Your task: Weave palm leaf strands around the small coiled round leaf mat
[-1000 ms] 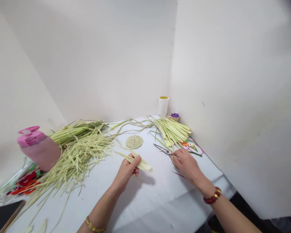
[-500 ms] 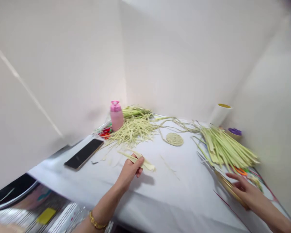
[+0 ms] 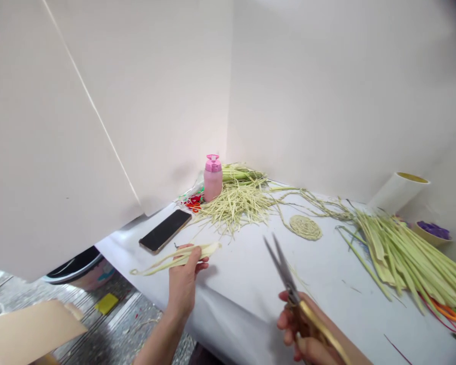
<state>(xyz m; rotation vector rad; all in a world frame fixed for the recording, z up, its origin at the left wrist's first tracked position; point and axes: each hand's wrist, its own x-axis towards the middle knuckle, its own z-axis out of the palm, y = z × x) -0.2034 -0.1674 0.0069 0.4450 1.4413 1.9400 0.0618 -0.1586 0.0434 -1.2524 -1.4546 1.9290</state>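
Note:
Pinched in my left hand (image 3: pixel 186 268) are a few pale green plant strips (image 3: pixel 163 264); their narrow ends trail left and the wide ends poke out to the right. My right hand (image 3: pixel 304 329) grips gold-handled scissors (image 3: pixel 285 268) above the white table, blades pointing up and away, slightly apart. The scissors and strips do not touch. Beyond the scissors, a round coiled mat of braided fibre (image 3: pixel 306 227) lies flat, joined to a long braid (image 3: pixel 319 198) that runs along the back.
Thin shredded strips (image 3: pixel 239 205) lie heaped beside a pink bottle (image 3: pixel 213 180). A phone (image 3: pixel 165 231) rests at the left edge. On the right are wide green strips (image 3: pixel 414 248), a white roll (image 3: pixel 399 192) and a purple-filled bowl (image 3: pixel 433 233). A bucket (image 3: pixel 81 271) stands below left.
My right hand has picked up the scissors from the right side and brought them toward the middle. My left hand still holds the strips, now turned leftward. The view has shifted left.

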